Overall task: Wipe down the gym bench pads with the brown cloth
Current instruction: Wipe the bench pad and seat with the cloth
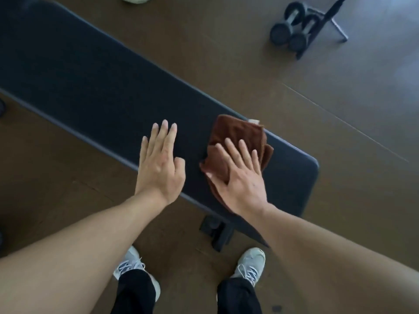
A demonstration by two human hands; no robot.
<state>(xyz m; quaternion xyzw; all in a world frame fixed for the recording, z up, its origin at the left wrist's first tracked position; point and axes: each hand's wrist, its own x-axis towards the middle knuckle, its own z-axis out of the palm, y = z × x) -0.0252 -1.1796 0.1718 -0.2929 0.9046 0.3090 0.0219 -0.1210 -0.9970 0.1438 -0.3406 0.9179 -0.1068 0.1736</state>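
The right hand (243, 175) is pressing flat, fingers spread, on the folded brown cloth (235, 141), which is lying on the dark bench pad (90, 80) near its end at about four o'clock. The left hand (159, 164) is resting open and empty on the bare pad just beside the cloth, at its nine o'clock. To wipe well, the person should probably be keeping the palm flat and sweeping toward ten o'clock, where most of the pad is lying. Dumbbells (292, 26) are sitting on the floor (340, 200) at one o'clock.
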